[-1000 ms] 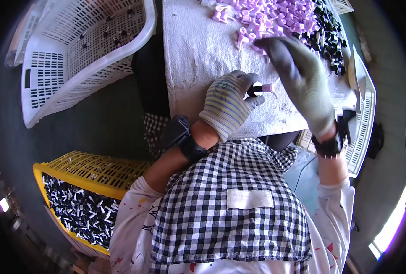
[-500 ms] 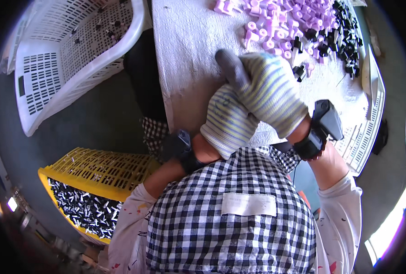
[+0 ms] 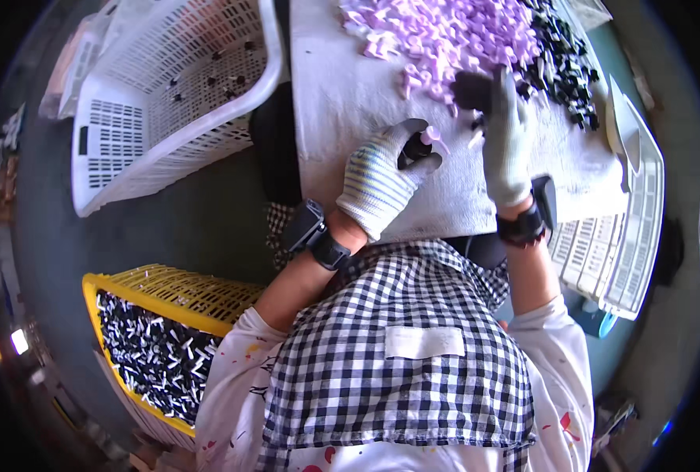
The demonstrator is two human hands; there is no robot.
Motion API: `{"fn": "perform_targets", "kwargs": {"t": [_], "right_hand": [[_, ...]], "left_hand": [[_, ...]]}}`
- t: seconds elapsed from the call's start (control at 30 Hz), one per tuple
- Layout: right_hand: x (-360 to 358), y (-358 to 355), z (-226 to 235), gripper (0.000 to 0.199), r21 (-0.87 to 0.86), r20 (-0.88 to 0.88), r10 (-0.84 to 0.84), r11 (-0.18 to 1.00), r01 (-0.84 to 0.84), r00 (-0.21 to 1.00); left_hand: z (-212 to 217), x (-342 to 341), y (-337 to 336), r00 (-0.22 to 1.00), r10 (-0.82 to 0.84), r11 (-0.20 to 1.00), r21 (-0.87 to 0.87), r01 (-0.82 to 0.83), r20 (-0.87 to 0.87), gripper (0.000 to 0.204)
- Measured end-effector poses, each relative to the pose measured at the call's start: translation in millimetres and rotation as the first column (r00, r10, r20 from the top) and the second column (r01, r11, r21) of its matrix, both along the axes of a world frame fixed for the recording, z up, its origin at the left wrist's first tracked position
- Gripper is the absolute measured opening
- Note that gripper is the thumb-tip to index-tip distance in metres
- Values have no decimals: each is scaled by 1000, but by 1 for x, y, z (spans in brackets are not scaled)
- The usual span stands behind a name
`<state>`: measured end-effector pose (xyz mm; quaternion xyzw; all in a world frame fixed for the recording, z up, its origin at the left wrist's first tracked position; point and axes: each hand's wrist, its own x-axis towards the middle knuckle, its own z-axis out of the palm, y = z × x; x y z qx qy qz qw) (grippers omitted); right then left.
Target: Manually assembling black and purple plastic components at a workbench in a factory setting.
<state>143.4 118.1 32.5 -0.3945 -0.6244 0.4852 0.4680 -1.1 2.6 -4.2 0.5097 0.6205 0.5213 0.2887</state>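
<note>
My left hand [image 3: 383, 179], in a striped knit glove with dark coated fingertips, is closed around a small purple plastic piece [image 3: 432, 135]. The piece pokes out between thumb and forefinger, and the rest of it is hidden. Farther right, my right hand [image 3: 506, 141] wears a matching glove and reaches over the near edge of the heaped parts. Its dark fingers look stretched and apart, somewhat blurred, with nothing visibly held. Beyond it lie a heap of purple plastic pieces [image 3: 460, 35] and, to its right, a heap of black pieces [image 3: 568, 79].
The parts lie on a white-covered table [image 3: 326, 94]. Left of it stands a white slatted basket [image 3: 161, 149] with a few dark pieces inside. Lower left, a yellow basket [image 3: 169, 295] holds many black and white pieces [image 3: 157, 354]. Another white basket [image 3: 602, 259] is at the right.
My hands were together over the table's near part and have come apart. The right has gone forward to the heap; the left now shows the purple piece at its fingertips.
</note>
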Motion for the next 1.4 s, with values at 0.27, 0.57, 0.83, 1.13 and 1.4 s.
{"fn": "perform_targets", "kwargs": {"t": [0.27,0.57,0.83,1.13,1.4], "right_hand": [[-7,-35,-10,29,606,611,-47,670,-428,791],[-39,33,-69,32,564,756,-128,626,-539,642],[-45,7,-12,30,740,503,-68,550,-388,862],[-170,-235,32,84,-199,-52,990,-136,-971,-128],[-253,-413,-18,106,-497,108,943,-224,-838,-316]], "left_hand": [[17,-129,-17,869,396,917,84,-389,-296,39],[-23,-355,-56,543,803,550,-47,-834,-245,65],[29,-265,-284,179,684,451,217,-866,-707,59],[-5,-124,-715,-44,602,-613,-425,-666,-798,105],[-52,-56,-683,-318,799,-451,-160,-878,-511,60]]}}
